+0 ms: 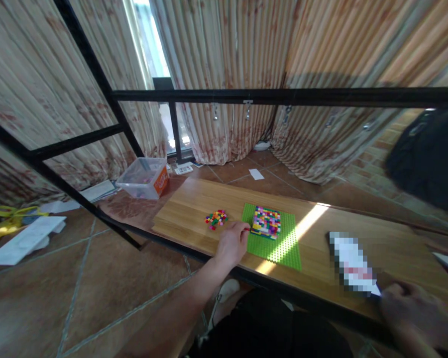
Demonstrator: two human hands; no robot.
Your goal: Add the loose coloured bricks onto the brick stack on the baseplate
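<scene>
My left hand (232, 242) is closed in a pinch at the left edge of a green baseplate (294, 248). A small reddish toy brick seems to show at its fingertips, mostly hidden by them. Right beside the fingertips, a square block of many-coloured toy bricks (267, 222) stands on the baseplate. Left of that hand lies a loose pile of small coloured bricks (216, 219). My right hand (414, 306) is blurred at the lower right, by the near end of a phone (353, 263) with a pixelated screen. Whether it touches the phone is unclear.
The wooden board (194, 199) forms the work surface, with a dark metal frame bar (246, 96) beyond it. At its far left stands a clear plastic box (144, 177). A dark bag-like shape (429, 154) is at the right. Papers lie on the tiled floor.
</scene>
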